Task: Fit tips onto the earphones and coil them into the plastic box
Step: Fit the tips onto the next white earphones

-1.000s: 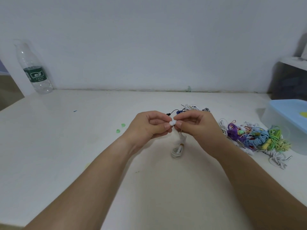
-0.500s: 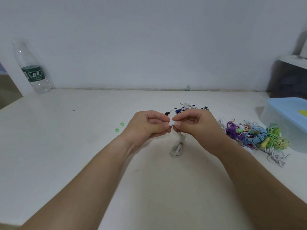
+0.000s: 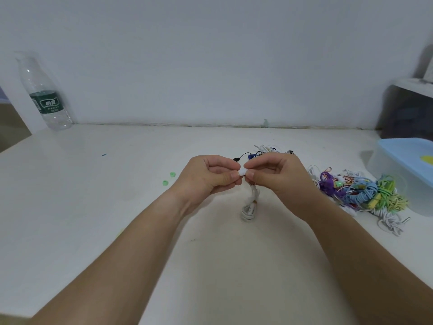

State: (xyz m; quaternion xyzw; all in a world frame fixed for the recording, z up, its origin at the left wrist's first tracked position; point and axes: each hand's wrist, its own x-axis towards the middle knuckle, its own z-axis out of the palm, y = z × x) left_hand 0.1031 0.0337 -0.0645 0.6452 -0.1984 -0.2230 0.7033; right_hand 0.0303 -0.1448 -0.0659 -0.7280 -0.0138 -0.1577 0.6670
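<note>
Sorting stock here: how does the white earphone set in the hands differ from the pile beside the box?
The white earphone set is single; the pile holds many. The set is white; the pile mixes purple, blue, green and yellow. The left hand and right hand pinch the set's top, coil hanging below; the pile lies untouched on the table. Both are bundled cords.

Perhaps a home, white table (image 3: 93, 195), bare wall (image 3: 210, 55), water bottle (image 3: 45, 95)
</note>
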